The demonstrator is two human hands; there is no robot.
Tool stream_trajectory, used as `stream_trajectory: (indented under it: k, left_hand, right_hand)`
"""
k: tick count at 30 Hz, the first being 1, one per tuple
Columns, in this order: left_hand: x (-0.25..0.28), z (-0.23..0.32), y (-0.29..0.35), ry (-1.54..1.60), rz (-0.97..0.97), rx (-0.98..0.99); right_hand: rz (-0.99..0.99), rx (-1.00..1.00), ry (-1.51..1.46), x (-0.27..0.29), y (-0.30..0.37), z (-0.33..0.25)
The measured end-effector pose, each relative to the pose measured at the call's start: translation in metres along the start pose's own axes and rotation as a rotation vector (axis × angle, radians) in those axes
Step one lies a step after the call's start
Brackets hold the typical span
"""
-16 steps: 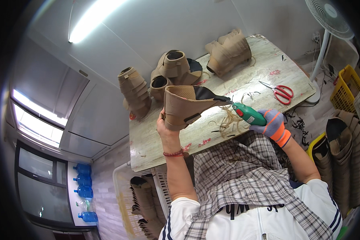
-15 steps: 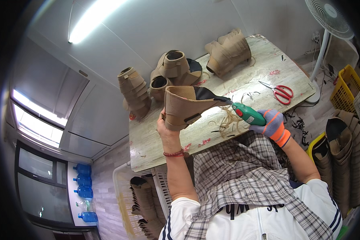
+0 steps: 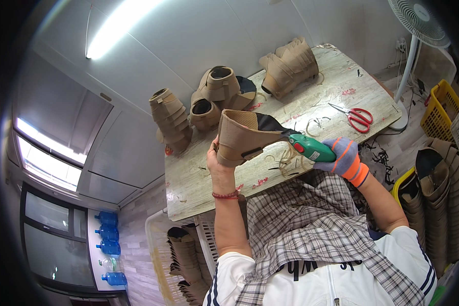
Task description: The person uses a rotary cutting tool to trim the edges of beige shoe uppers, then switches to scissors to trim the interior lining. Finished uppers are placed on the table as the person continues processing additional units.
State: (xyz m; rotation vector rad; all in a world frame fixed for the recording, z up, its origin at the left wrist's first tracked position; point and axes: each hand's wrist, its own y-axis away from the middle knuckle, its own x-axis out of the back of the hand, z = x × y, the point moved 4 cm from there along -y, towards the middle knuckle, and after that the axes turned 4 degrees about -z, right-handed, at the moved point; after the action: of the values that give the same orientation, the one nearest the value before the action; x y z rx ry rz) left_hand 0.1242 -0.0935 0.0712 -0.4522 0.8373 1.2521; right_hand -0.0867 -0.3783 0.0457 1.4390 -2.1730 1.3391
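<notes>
My bare left hand grips a tan shoe upper with a black lining, holding it above the table. A red bracelet circles that wrist. In my right hand, gloved in grey and orange, is a green handheld electric cutter with a red button. The cutter's tip meets the black pointed end of the upper on its right side. Red-handled scissors lie on the table to the right. Loose tan and black trimmings are scattered beneath the cutter.
Stacked tan uppers stand along the back of the table. A white basket of uppers is at lower left, more stacked uppers at right. A yellow crate and a standing fan are beyond the table's right end.
My left hand has shifted the upper slightly right, toward the cutter. The cutter has tilted a little, and its tip now overlaps the upper's pointed end more.
</notes>
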Motion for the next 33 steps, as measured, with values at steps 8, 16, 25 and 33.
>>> stream_trajectory:
  k: [8,16,25,33]
  left_hand:
    - [-0.038,0.001,0.018,0.037,-0.385,0.039]
    - [-0.153,0.093,-0.053,-1.269,-0.423,-0.571]
    - [-0.118,0.044,-0.166,-1.493,-0.025,-1.098]
    - [-0.038,-0.188,-0.243,-0.4,-0.29,0.001]
  right_hand:
    - [-0.051,-0.058,-0.212,-0.003,-0.005,-0.025]
    - [0.073,-0.193,-0.332,0.007,0.014,-0.005]
    - [0.164,-0.352,-0.364,0.019,0.025,0.022]
    - [0.171,-0.486,-0.381,0.018,0.032,0.048]
